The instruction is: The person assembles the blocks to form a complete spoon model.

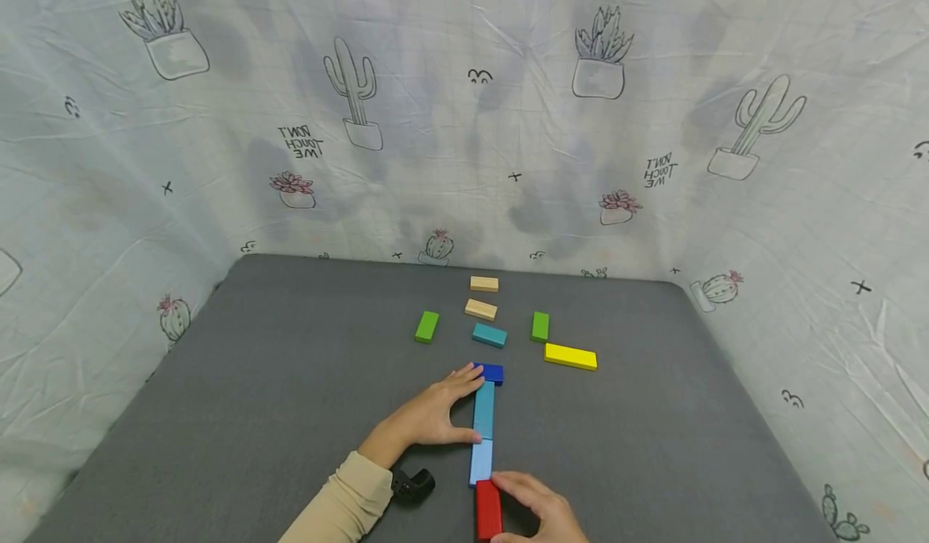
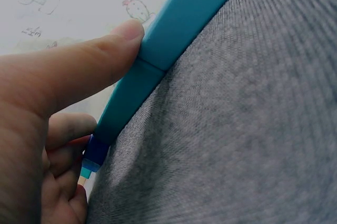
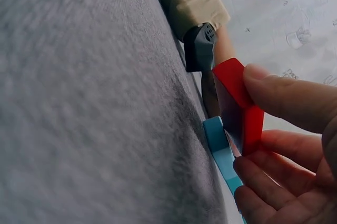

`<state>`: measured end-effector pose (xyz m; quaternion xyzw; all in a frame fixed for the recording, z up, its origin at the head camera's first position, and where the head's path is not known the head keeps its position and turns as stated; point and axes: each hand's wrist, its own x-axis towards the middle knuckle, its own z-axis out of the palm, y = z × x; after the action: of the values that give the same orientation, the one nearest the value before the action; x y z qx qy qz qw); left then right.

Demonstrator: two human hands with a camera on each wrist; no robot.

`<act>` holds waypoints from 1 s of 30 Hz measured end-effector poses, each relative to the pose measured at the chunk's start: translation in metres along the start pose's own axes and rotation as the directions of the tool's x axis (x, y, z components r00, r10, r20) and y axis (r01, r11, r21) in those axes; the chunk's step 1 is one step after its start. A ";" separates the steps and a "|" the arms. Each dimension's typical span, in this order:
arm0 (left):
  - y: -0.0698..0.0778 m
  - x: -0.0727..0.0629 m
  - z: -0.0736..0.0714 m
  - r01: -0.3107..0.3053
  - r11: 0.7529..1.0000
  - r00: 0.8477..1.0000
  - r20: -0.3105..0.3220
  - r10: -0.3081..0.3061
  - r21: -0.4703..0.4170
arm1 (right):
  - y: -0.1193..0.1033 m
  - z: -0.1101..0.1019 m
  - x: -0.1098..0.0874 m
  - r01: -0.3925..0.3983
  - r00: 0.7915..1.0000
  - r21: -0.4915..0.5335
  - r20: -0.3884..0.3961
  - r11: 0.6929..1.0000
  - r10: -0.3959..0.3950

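Observation:
A row of flat blocks runs toward the person: a dark blue block, a teal block and a light blue block. Beside it, my left hand has its thumb at the seam between teal and light blue, and its fingertips at the dark blue block. In the left wrist view, thumb and fingers touch the row's side. My right hand pinches a red block at the row's near end. The right wrist view shows this red block held above the cloth, its underside visible.
Beyond the row lie another teal block, two wooden blocks, a green block on the left, a second green block and a yellow block on the right. A black device sits at the left wrist. Patterned fabric hangs behind the grey table.

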<state>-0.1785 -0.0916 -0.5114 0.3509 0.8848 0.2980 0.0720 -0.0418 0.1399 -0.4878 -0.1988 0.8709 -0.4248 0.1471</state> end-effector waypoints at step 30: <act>-0.001 0.000 0.002 -0.001 1.000 1.000 -0.011 0.001 0.000 | 0.016 0.015 0.001 0.228 0.970 -0.187 -0.035 0.955 -0.239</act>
<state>-0.1779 -0.0911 -0.5135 0.3496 0.8850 0.3001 0.0672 -0.0400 0.1378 -0.5093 -0.3006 0.8803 -0.3633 0.0521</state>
